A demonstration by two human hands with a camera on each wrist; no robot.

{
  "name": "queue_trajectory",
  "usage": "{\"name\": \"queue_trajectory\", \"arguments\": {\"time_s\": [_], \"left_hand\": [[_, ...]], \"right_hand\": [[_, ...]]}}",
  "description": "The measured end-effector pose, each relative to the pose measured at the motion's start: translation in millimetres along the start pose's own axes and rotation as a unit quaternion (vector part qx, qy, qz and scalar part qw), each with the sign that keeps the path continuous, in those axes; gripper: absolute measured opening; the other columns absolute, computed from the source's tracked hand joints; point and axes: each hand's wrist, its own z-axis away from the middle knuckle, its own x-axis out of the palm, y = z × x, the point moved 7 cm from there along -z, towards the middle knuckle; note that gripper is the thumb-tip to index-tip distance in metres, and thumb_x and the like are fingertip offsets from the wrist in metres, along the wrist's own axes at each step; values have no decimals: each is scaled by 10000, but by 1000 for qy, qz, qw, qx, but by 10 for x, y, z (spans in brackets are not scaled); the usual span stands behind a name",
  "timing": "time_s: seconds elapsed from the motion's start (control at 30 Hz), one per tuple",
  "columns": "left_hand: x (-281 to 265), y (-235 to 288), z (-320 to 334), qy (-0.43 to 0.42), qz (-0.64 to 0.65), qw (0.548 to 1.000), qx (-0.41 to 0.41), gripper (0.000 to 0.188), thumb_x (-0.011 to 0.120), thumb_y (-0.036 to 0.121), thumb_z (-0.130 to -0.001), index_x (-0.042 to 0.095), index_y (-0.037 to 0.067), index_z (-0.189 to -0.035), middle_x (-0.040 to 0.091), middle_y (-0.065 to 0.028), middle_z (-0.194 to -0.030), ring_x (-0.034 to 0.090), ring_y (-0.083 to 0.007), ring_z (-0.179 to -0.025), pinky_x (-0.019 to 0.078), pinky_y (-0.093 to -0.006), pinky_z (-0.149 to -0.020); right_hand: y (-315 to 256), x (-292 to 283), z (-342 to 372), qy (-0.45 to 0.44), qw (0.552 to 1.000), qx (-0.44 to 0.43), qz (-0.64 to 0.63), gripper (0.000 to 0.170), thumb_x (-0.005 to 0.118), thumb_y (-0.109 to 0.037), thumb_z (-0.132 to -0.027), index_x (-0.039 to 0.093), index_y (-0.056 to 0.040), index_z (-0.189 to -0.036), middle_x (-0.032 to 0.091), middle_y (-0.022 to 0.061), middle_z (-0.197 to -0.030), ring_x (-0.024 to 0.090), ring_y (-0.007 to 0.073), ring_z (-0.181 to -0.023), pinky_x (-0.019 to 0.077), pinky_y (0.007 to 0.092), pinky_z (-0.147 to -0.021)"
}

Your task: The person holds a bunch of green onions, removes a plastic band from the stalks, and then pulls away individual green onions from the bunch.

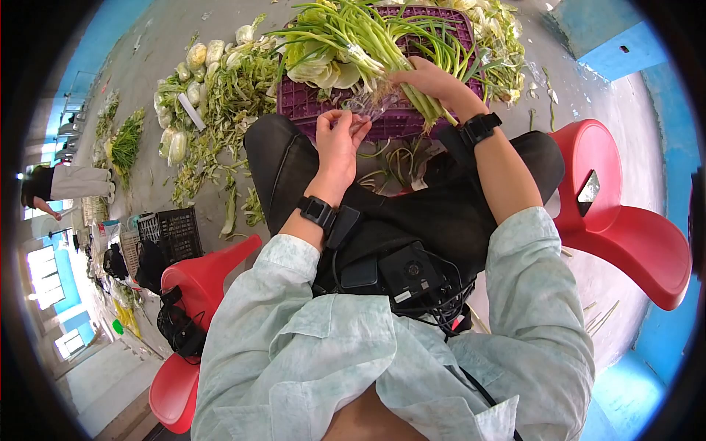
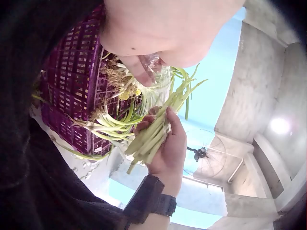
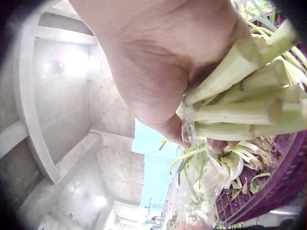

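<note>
In the head view, the right hand (image 1: 435,82) grips a bundle of thick pale-green stalks (image 1: 421,103) above a purple crate (image 1: 298,103). The right wrist view shows the cut stalk ends (image 3: 240,110) close up, with clear plastic film (image 3: 189,125) at the thumb. To the left, the left hand (image 1: 340,143) pinches clear plastic (image 1: 376,103) between thumb and fingers. Green onions (image 1: 360,29) with roots lie on the crate beside a leafy cabbage head (image 1: 312,70). In the left wrist view, rooted onions (image 2: 112,122) rest by the crate's edge.
Leaf trimmings (image 1: 228,110) and wrapped cabbages (image 1: 176,143) cover the floor at left. Red chairs (image 1: 596,191) stand on both sides, one holding a phone (image 1: 589,192). A black crate (image 1: 176,234) and another person (image 1: 70,184) are at far left. Devices with cables (image 1: 412,275) lie on the lap.
</note>
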Motion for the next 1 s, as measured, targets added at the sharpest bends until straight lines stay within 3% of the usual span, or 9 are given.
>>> {"name": "queue_trajectory", "arguments": {"time_s": [0.27, 0.37, 0.47, 0.67, 0.77, 1.0], "left_hand": [[-12, 11, 42, 34, -76, 996, -12, 222, 567, 161, -1056, 405, 73, -1180, 568, -87, -914, 685, -239, -910, 614, -401, -876], [-51, 7, 35, 52, -85, 995, -10, 223, 566, 167, -1054, 406, 72, -1177, 540, -75, -886, 650, -197, -810, 638, -392, -783], [-80, -3, 35, 56, -81, 995, -14, 250, 598, 197, -1045, 425, 81, -1183, 526, -58, -891, 640, -198, -876, 604, -372, -823], [-94, 57, 92, 99, -103, 990, -13, 341, 661, 194, -1011, 435, 91, -1245, 567, -72, -994, 632, -176, -927, 561, -313, -755], [-106, 58, 95, 107, -97, 989, -8, 333, 675, 138, -995, 465, 46, -1237, 588, -83, -1056, 634, -173, -957, 578, -311, -799], [-154, -51, -43, 53, -52, 997, 0, 197, 654, 90, -999, 536, 5, -1132, 588, -67, -1046, 632, -166, -953, 588, -315, -912]], "right_hand": [[69, -13, -75, 5, 1000, -7, 16, 531, 761, -343, -849, 599, 45, -1175, 693, 121, -952, 668, 184, -790, 541, 338, -687], [94, -16, -97, 9, 999, -5, 30, 565, 757, -359, -851, 593, 49, -1205, 691, 136, -992, 665, 200, -846, 533, 345, -733], [37, 12, -25, -12, 1000, 24, 7, 515, 762, -351, -884, 598, -9, -1233, 647, 69, -1003, 613, 160, -862, 515, 327, -757], [153, -18, -156, 11, 999, -3, 48, 490, 761, -349, -890, 599, -8, -1203, 653, 66, -989, 615, 148, -848, 516, 317, -737], [34, -27, -40, 7, 1000, -6, 27, 598, 783, -374, -817, 604, 47, -1201, 692, 137, -1023, 633, 203, -910, 508, 349, -813], [20, -65, -23, 29, 998, -19, 53, 594, 788, -390, -793, 623, 41, -1166, 690, 133, -1008, 638, 209, -891, 507, 344, -807]]}}
